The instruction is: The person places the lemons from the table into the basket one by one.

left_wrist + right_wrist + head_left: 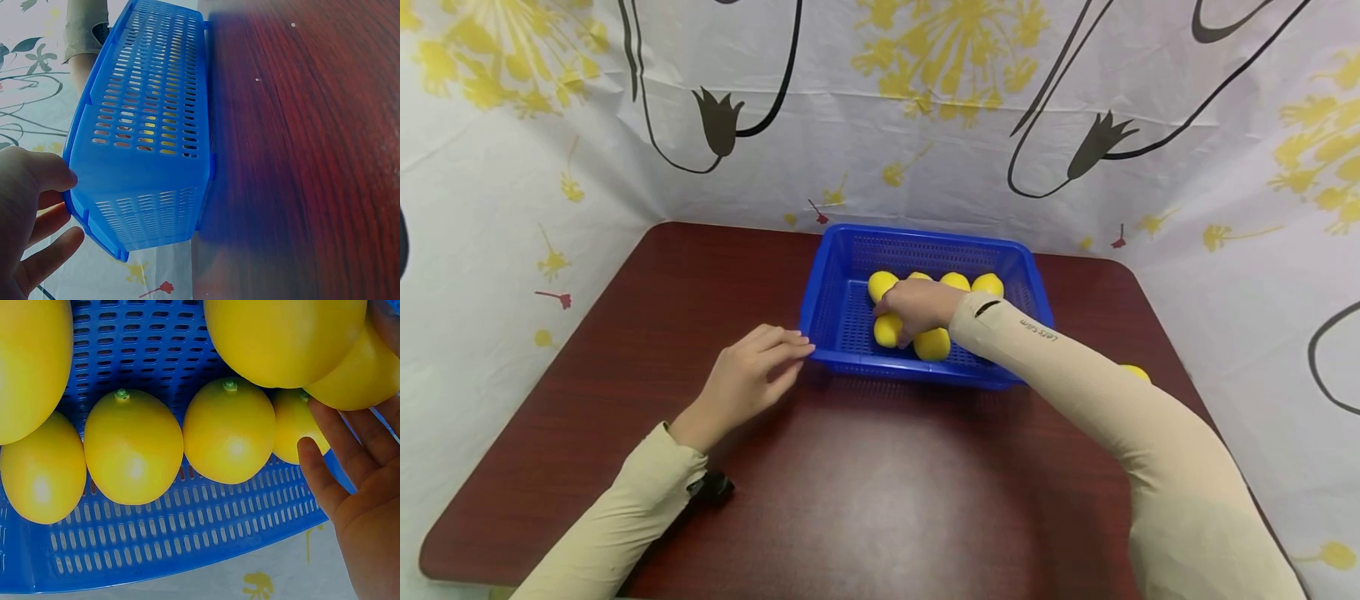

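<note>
A blue perforated plastic basket (925, 367) stands near the table's back edge with several yellow lemons in it. At its near left corner my left hand (745, 375) pinches the rim; in the left wrist view the thumb (59, 175) lies on the rim's outer side. My right hand (921, 302) reaches down inside the basket and holds a lemon (887, 331) at the front left of the group. Beside it lies another lemon (932, 344). In the right wrist view a row of lemons (134, 447) lines the far wall, and my fingers (350, 444) curl beneath the held lemon (362, 369).
One more lemon (1137, 372) lies on the dark red wooden table (887, 483) to the right of the basket, partly hidden by my right sleeve (1075, 383). A white patterned cloth (865, 108) hangs behind the table and at both sides.
</note>
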A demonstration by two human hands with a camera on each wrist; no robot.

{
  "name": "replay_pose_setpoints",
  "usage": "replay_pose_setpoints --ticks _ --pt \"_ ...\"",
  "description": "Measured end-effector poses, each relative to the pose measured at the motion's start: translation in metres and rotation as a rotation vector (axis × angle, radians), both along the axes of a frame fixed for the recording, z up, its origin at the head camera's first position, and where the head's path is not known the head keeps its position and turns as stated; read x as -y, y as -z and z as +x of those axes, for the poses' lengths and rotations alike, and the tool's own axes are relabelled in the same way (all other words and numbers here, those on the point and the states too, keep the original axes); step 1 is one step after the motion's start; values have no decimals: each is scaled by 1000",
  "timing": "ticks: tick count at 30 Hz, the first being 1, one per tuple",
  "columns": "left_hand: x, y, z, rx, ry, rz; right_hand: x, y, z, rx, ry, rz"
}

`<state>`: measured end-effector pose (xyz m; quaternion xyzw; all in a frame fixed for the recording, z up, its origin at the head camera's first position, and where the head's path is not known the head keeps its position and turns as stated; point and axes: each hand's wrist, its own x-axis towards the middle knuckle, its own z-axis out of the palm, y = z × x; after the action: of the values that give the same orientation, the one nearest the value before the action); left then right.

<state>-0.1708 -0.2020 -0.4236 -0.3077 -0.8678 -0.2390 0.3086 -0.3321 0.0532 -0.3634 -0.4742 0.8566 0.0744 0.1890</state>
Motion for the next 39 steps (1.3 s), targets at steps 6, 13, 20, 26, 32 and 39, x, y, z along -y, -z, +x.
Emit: replay_pose_setpoints --ticks 6,13,20,26,32,39 --pt "0 0 0 3 -3 -2 0 2 -1 11 -18 6" --pt "0 -1 0 5 -2 -6 0 3 -1 1 -22 3" --pt "0 -1 0 9 -1 -6 1 4 1 -5 -16 22" --pt "0 -1 0 10 -1 -5 2 5 2 -27 -37 22" --pt "0 -2 0 13 2 -8 1 4 2 -43 -62 11" --pt "0 -2 0 18 2 1 2 4 2 -40 -64 14"
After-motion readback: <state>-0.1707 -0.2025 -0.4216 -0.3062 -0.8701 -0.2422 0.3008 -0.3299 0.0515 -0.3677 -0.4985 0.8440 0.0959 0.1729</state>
